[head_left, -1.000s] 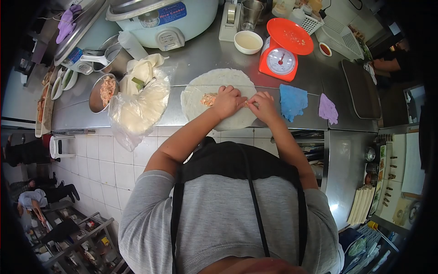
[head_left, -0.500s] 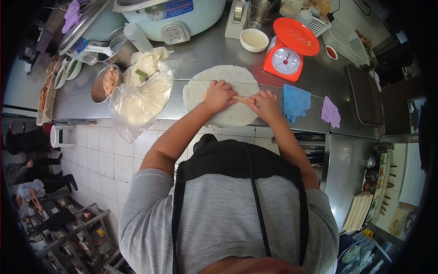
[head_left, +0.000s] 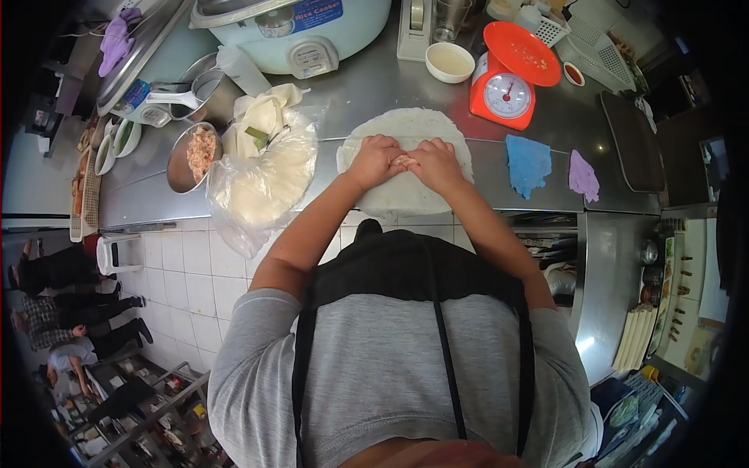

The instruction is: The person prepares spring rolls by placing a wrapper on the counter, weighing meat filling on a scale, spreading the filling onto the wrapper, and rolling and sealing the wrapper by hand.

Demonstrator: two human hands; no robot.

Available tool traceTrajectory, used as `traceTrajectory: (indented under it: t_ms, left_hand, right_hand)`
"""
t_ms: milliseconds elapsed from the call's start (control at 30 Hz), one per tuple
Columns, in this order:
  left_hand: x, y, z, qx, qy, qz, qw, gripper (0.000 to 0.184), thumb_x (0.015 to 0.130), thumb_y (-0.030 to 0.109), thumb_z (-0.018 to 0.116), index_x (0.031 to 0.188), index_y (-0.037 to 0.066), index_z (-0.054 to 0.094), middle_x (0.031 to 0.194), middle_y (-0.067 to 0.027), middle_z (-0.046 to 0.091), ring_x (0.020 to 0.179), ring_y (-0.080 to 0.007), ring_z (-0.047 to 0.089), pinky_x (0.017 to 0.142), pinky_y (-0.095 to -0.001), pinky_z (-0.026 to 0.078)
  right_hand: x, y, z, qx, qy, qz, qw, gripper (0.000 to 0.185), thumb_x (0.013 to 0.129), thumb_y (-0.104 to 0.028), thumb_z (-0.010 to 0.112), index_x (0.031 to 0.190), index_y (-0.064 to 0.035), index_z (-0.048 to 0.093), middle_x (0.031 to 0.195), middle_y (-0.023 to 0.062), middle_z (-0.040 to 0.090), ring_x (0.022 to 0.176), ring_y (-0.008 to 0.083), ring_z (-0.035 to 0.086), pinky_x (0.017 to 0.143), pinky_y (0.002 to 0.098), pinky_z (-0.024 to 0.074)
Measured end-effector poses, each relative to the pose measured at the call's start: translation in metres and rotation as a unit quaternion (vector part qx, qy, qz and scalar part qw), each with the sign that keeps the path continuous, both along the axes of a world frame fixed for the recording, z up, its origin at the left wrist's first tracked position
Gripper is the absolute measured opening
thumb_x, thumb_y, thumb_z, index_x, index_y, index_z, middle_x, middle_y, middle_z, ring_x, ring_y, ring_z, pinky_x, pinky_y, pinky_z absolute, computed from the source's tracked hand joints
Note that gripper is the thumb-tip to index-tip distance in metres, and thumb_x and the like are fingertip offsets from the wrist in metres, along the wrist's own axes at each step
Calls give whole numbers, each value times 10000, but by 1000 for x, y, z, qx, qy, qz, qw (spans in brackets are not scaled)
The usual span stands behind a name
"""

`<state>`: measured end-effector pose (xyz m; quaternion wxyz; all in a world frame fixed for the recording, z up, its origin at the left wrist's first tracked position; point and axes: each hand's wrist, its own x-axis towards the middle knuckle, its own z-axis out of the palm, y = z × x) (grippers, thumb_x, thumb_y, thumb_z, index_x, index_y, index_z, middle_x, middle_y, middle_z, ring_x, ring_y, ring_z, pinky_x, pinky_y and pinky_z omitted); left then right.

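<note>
A round pale wrapper sheet [head_left: 406, 195] lies flat on the steel counter. Across its middle is a strip of orange-pink filling [head_left: 403, 161], mostly covered by my hands. My left hand [head_left: 376, 161] curls over the strip's left part, and my right hand [head_left: 435, 164] curls over its right part; the thumbs nearly meet. More filling sits in a metal bowl [head_left: 201, 154] on the left. Beside that bowl, a stack of wrappers [head_left: 269, 175] rests in an open clear plastic bag.
A red kitchen scale [head_left: 507, 97], a white bowl of liquid [head_left: 449, 62] and a rice cooker [head_left: 312, 54] stand behind. Blue cloth [head_left: 528, 165] and purple cloth [head_left: 583, 176] lie right, before a dark tray [head_left: 630, 144]. People stand far left.
My hands first spread apart along the filling, showing a longer strip, then came close together over its middle. The whole view has shifted slightly.
</note>
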<state>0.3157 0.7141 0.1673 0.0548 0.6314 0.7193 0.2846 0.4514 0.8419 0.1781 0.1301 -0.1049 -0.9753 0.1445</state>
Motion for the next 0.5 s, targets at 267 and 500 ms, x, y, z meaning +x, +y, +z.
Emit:
traceTrajectory:
  t_ms: [267,500]
  left_hand:
    - [-9,-10,6,88,32,0,996,322,601,319,725,870,156,655,854,10,540,922,-211,463,802,-380,326]
    - [-17,-19,11,55,25,-10,998,373,616,307,722,948,152,656,893,6,550,922,-208,465,817,-375,314]
  right_hand:
    - [-6,-3,10,-3,-23,-3,1000,261,697,-279,662,921,-146,644,888,15,566,945,209,483,829,372,346]
    - [-2,-3,22,-44,10,11,999,220,696,-246,669,885,-140,633,908,18,572,953,207,498,823,371,356]
